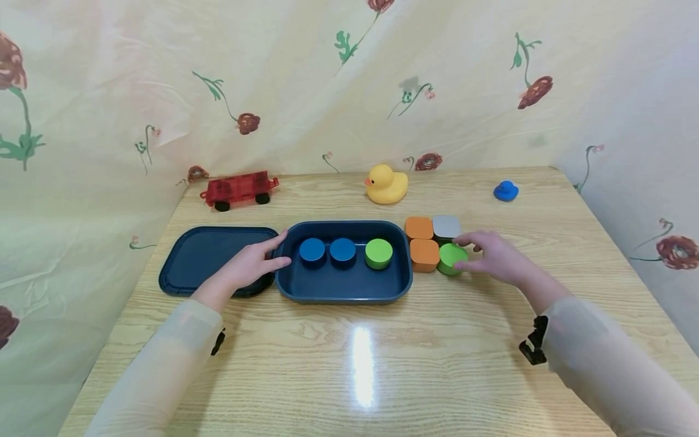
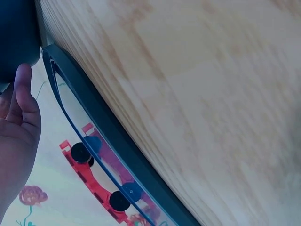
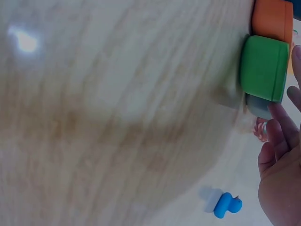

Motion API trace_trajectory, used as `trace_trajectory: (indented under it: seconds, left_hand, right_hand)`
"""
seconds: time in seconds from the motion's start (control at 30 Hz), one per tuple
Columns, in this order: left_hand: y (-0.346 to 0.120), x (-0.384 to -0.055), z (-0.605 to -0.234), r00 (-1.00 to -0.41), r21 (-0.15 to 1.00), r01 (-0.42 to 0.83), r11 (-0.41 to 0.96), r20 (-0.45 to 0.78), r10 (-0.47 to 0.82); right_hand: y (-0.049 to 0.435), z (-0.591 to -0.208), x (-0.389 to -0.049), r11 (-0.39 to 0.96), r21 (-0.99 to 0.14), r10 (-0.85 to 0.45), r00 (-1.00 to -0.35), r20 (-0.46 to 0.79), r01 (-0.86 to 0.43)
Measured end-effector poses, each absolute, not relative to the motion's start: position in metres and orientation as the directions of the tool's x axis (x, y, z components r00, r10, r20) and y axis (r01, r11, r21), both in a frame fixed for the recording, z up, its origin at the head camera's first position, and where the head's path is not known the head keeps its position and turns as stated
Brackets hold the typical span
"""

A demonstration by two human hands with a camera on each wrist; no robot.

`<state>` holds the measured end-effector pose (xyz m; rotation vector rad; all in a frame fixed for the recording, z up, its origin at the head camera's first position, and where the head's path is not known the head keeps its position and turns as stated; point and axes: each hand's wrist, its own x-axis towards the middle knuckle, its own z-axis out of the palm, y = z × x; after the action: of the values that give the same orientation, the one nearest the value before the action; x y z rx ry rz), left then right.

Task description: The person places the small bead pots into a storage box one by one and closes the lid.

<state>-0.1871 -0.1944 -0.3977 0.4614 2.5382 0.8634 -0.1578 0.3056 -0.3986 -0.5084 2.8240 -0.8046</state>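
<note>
Dark lid, smooth, round-cornered, flat on the wood-grained counter. Left hand at the left end of a navy tub, thumb and fingers apart. Tub smooth, a rounded oblong; inside, two blue cylinders, then a green cylinder. Just right of it, orange blocks, soft-cornered; grey block; green block, round-topped, on the counter. Right hand beside that one, thumb and fingers parted; I cannot tell whether they touch. Tub's long axis runs left-right; green block's round face points up.
</note>
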Motion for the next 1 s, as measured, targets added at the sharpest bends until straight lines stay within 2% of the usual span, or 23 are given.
trace_trajectory:
  seconds: [0.3,0.53,1.0]
  left_hand:
    - [-0.194,-0.186,-0.397,-0.853,0.642,0.172,0.747,-0.282,0.440]
    - [-0.194,-0.187,-0.397,-0.856,0.649,0.181,0.739,-0.266,0.444]
    - [-0.194,-0.187,-0.396,-0.856,0.647,0.187,0.739,-0.262,0.446]
  right_hand:
    - [0.304,-0.409,-0.155,0.805,-0.541,-0.340,-0.937,-0.084,-0.243]
    - [0.303,-0.410,-0.154,0.822,-0.502,-0.338,-0.939,-0.055,-0.267]
    - [0.304,-0.390,-0.158,0.822,-0.480,-0.361,-0.932,-0.025,-0.306]
